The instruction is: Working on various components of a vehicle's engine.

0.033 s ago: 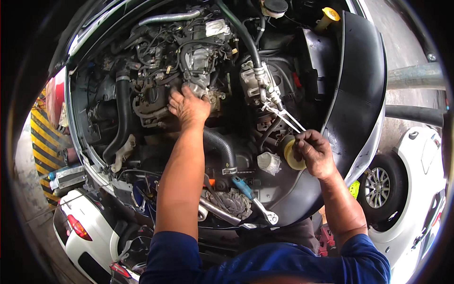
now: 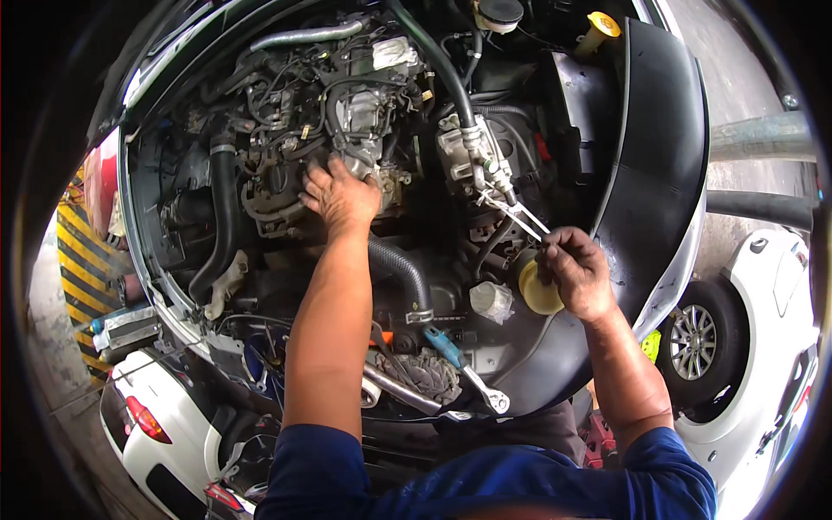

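Note:
My left hand (image 2: pixel 344 198) lies on the engine (image 2: pixel 362 113), its fingers spread over the front of the block; I see nothing held in it. With closed fingers my right hand (image 2: pixel 575 273) pinches a doubled white cord (image 2: pixel 525 220). The cord runs up and left to a pale metal unit with pipe fittings (image 2: pixel 472 156), where it is looped or tied around the lower end. Just left of the right hand stands a yellowish round container (image 2: pixel 539 290). Crumpled clear plastic (image 2: pixel 491 301) sits beside that container.
A ratchet with a blue handle (image 2: pixel 446 347) lies on the front edge beside a dirty grey glove or rag (image 2: pixel 423 377). A thick black hose (image 2: pixel 400 267) curves below my left hand. A black fender cover (image 2: pixel 654 156) drapes the right side. White cars (image 2: pixel 737 338) stand nearby.
My right hand has shifted slightly up and left relative to the cord, and less of the cord shows. The left hand stays on the engine. The whole view has moved slightly.

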The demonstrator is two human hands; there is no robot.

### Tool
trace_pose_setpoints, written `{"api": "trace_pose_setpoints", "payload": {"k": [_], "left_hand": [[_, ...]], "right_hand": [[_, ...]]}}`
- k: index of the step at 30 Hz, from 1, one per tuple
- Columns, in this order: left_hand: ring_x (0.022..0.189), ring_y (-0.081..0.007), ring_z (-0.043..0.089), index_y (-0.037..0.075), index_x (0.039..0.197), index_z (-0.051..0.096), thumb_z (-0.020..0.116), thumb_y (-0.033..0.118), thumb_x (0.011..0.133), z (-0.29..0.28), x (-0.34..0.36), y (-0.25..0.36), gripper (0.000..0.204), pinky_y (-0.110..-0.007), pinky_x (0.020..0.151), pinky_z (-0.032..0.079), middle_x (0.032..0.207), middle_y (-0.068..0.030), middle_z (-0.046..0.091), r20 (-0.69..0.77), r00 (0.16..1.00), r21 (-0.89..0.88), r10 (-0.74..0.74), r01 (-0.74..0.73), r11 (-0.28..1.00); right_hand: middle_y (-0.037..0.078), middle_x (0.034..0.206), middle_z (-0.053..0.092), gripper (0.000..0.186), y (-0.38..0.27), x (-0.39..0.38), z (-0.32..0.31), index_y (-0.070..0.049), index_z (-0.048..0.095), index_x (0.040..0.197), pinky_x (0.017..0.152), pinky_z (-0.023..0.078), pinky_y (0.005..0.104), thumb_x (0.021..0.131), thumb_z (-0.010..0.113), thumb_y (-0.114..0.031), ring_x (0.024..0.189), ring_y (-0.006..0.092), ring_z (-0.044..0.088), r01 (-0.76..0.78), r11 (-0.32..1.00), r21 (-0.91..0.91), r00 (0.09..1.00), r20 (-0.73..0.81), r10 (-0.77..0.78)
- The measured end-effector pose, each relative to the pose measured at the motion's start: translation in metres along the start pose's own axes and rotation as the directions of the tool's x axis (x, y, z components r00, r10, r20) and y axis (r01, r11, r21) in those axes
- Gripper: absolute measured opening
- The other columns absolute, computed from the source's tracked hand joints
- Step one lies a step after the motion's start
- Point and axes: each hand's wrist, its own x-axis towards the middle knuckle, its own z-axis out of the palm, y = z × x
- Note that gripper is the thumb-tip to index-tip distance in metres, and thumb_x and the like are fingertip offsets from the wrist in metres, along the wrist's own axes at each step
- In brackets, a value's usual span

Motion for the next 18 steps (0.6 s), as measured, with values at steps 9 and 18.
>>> {"api": "trace_pose_setpoints", "payload": {"k": [9, 18], "left_hand": [[0.136, -0.0335, 0.039, 0.009, 0.134, 0.051, 0.070, 0.035, 0.083, 0.003, 0.011, 0.016, 0.061, -0.070, 0.110, 0.020, 0.141, -0.0111, 0.049, 0.128, 0.987, -0.082, -0.094, 0.106, 0.991], [0.130, -0.0310, 0.047, 0.013, 0.134, 0.052, 0.070, 0.032, 0.084, 0.018, 0.012, -0.008, 0.057, -0.067, 0.110, 0.024, 0.137, -0.0107, 0.053, 0.097, 0.991, -0.064, -0.087, 0.093, 0.994]], "right_hand": [[0.000, 0.074, 0.062, 0.022, -0.030, 0.211, 0.026, -0.001, 0.067, 0.100, 0.061, 0.043, 0.0246, 0.094, 0.062, -0.021, 0.068, 0.0071, 0.053, 0.039, 0.977, -0.210, 0.982, -0.174, -0.076], [0.016, 0.104, 0.070, 0.033, 0.051, 0.410, 0.073, -0.003, 0.067, 0.105, 0.079, 0.055, 0.0355, 0.078, 0.070, -0.021, 0.097, 0.0267, 0.068, 0.522, 0.212, -0.827, 0.849, 0.526, -0.037]]}}
